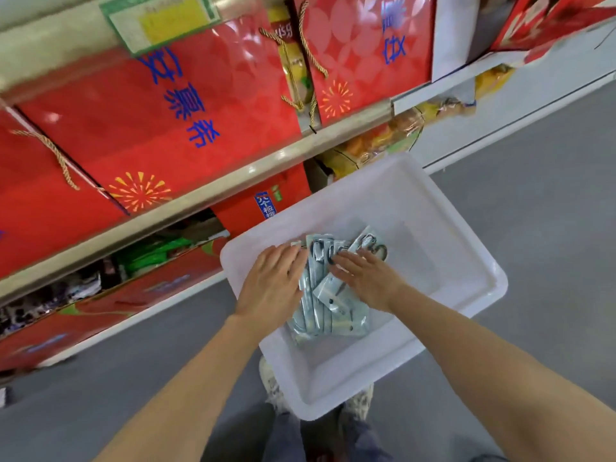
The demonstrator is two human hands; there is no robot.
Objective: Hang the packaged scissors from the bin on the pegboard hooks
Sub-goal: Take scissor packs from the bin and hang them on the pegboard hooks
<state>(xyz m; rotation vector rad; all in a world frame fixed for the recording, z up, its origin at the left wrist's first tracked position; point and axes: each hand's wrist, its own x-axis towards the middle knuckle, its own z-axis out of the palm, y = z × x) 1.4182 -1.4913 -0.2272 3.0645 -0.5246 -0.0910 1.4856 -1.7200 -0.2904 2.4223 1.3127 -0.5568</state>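
I see the packaged scissors heaped mid-bin, long axes running from its near edge to its far edge, directly beneath both hands: left hand and right hand press flat, fingers straight, gripping nothing yet.

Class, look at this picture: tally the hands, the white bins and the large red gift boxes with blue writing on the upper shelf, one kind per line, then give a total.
Hands: 2, left hand, right hand
White bin: 1
Red gift boxes with blue writing, upper shelf: 2
Total: 5
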